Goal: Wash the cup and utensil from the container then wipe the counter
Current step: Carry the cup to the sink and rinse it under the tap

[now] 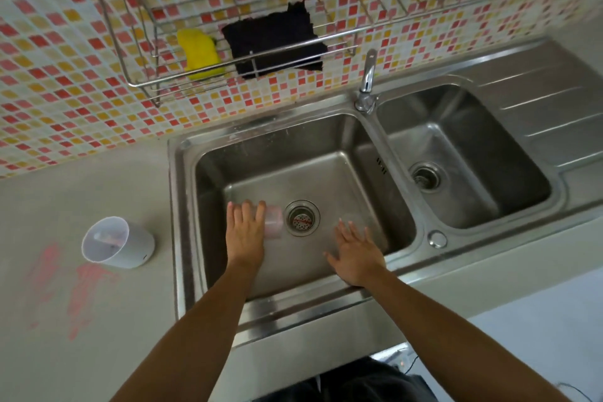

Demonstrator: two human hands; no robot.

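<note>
A clear, pink-tinted cup (274, 222) lies on its side on the floor of the left sink basin (293, 153), just left of the drain (301, 218). My left hand (245, 235) lies over the cup with fingers straight, covering its left part. My right hand (357, 254) hovers open over the basin's front right, fingers spread, holding nothing. A white container (137, 251) stands tilted on the counter left of the sink, with a pink utensil (106, 237) inside it. Pink smears (86, 287) mark the counter in front of the container.
A wire rack (228, 73) on the tiled wall holds a yellow sponge (199, 54) and a black cloth (274, 42). The faucet (368, 78) stands between the left basin and the right basin (456, 140). A ribbed drainboard (548, 108) lies at far right.
</note>
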